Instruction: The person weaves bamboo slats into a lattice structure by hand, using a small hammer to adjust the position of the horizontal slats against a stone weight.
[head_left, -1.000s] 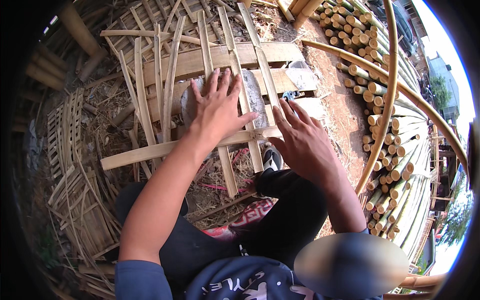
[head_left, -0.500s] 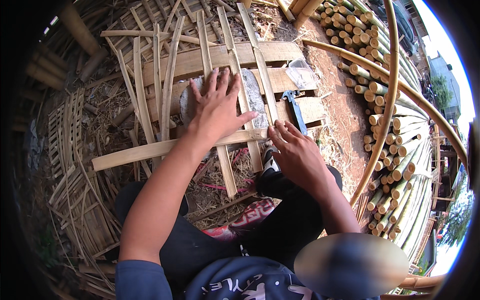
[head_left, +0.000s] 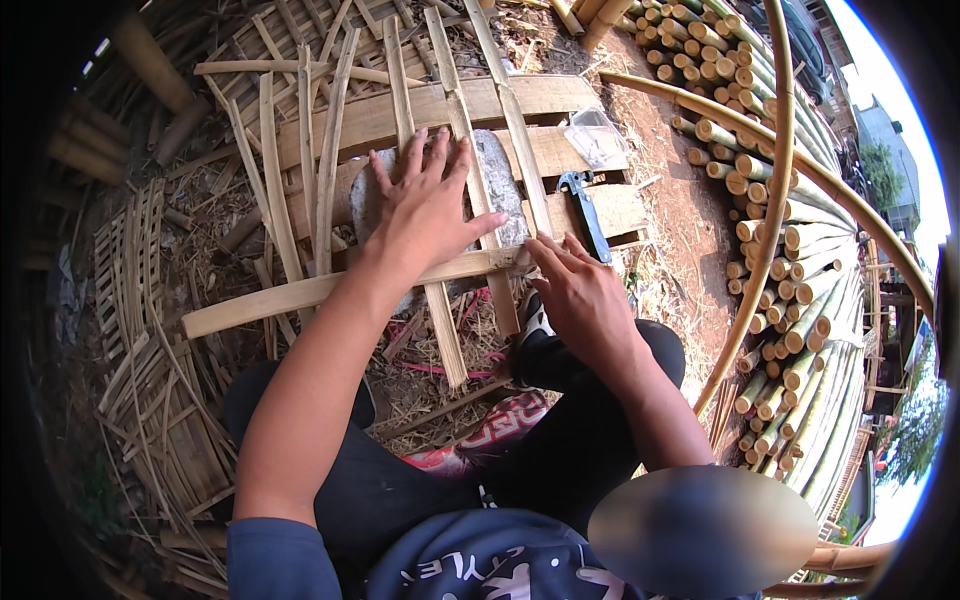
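My left hand [head_left: 425, 205] lies with spread fingers over the upright bamboo slats, its fingertips by one slat [head_left: 399, 90] and its thumb across another [head_left: 461, 120]. Under its wrist runs a bamboo cross slat [head_left: 265, 305], laid over the lower parts of the upright slats. At the right end of that cross slat, my right hand [head_left: 585, 295] has its fingers closed together, beside the foot of a third upright slat [head_left: 516, 120]. Its thumb is mostly hidden. Beneath the slats sits a grey, rough, stone-like block [head_left: 507, 190], partly covered by my left hand.
Wide planks [head_left: 555, 95] lie under the slats. A dark-handled hatchet-like tool [head_left: 586, 215] and a clear plastic box [head_left: 597, 138] rest on their right side. More slats stand at left. Cut bamboo poles [head_left: 760, 230] are stacked at right, with a bent pole [head_left: 783, 150] before them.
The whole view has shifted slightly. My right hand has slid a little left and up at the end of the cross slat; my left hand keeps its place on the slats.
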